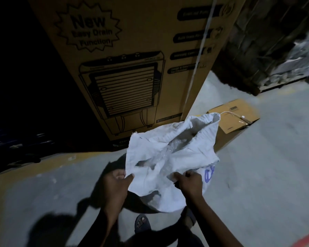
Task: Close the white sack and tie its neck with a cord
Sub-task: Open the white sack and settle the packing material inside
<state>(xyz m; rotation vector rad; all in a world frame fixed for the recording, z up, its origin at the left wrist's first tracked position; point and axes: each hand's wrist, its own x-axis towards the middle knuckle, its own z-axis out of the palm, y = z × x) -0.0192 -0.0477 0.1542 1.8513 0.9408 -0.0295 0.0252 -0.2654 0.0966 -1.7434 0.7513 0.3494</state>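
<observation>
The white sack (184, 139) stands on the floor in front of me with its mouth gaping open; clear plastic shows inside. Blue print marks its right side. My left hand (114, 184) pinches the near left edge of the mouth. My right hand (190, 182) is closed on the near right edge. A thin pale cord (228, 112) trails from the sack's far corner across a flat carton. The sack's lower part is hidden behind my arms.
A tall cardboard appliance box (132, 68) stands just behind the sack, with a white strap down its right side. A flat brown carton (234, 118) lies on the grey floor at right. Dark stacked goods (268, 50) fill the far right. My sandalled feet (141, 223) are below.
</observation>
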